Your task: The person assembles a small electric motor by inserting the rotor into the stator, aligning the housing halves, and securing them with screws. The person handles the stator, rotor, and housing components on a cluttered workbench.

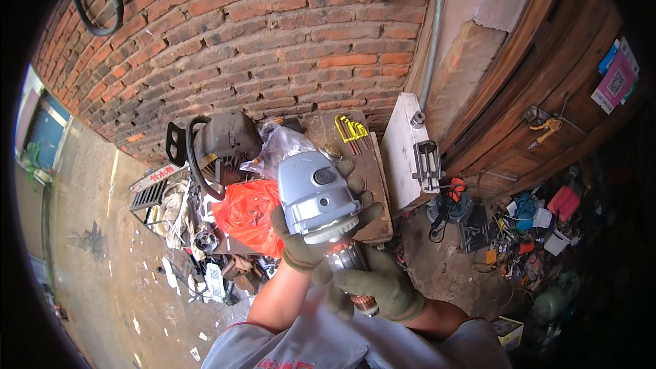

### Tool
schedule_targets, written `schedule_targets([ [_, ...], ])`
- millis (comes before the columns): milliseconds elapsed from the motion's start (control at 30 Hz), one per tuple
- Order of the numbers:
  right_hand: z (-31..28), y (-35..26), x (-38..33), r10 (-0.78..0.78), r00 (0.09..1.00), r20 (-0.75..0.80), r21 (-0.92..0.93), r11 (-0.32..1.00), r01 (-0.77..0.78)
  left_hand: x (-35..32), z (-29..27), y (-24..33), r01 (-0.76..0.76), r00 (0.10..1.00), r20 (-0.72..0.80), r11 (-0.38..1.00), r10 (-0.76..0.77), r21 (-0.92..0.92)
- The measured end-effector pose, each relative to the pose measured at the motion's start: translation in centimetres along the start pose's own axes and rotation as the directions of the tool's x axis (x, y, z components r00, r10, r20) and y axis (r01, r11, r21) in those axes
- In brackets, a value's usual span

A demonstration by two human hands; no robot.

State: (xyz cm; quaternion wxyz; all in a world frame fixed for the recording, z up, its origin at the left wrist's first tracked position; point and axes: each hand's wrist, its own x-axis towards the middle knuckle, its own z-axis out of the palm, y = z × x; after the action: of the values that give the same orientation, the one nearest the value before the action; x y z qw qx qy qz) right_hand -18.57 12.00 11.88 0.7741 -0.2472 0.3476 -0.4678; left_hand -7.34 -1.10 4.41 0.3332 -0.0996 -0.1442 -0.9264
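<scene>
Right now I see both gloved hands meeting just below the middle of the frame. My left hand (301, 242) is wrapped around the grey tool housing (316, 195), fingers curled behind and under its wide lower end, so it is closed on that part. My right hand (379, 285) is closed around the motor armature (345, 260), a dark cylinder with copper-coloured windings whose upper end goes into the open mouth of the housing; the two parts touch there, and the armature's lower tip shows past the glove near the lower centre. The housing tilts slightly, its round dark button facing up toward the camera.

Behind the hands, toward the centre left, an orange plastic bag (249, 215) lies just beside a clear crumpled bag (280, 143). Above and left of those sits a chainsaw body (219, 143) with a black loop handle, against the red brick wall (273, 34). A set of yellow hex keys (352, 130) rests on a brown board (372, 178) just right of the housing. Further right, a white plank (400, 157) leans by a wooden door (547, 82), and a jumble of tools and wires (526, 232) covers the ground at the right edge.
</scene>
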Motion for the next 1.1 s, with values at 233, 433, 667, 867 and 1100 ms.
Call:
schedule_targets([
  [233,0.3,-0.1,0.5,-0.106,0.994,-0.005,0.043,0.993,0.106,0.2,1.1,-0.9,-0.041,0.989,-0.139,0.995,0.053,0.086],
  [433,0.3,0.0,0.5,-0.102,0.995,0.002,0.08,0.992,0.101,0.4,1.2,-1.2,-0.052,0.988,-0.139,0.996,0.061,0.068],
  [667,1.0,-0.5,0.3,-0.157,0.988,0.002,0.086,0.984,0.156,0.5,1.4,-1.1,-0.06,0.975,-0.208,0.992,0.082,0.113],
  [867,0.9,-0.2,0.4,-0.127,0.992,0.025,0.191,0.974,0.12,0.5,1.0,-1.1,-0.032,0.988,-0.147,0.997,0.041,0.065],
  [1100,1.3,-0.3,0.5,-0.123,0.992,-0.001,0.163,0.979,0.121,0.5,0.4,-0.8,-0.011,0.995,-0.101,1.0,0.008,-0.024],
])
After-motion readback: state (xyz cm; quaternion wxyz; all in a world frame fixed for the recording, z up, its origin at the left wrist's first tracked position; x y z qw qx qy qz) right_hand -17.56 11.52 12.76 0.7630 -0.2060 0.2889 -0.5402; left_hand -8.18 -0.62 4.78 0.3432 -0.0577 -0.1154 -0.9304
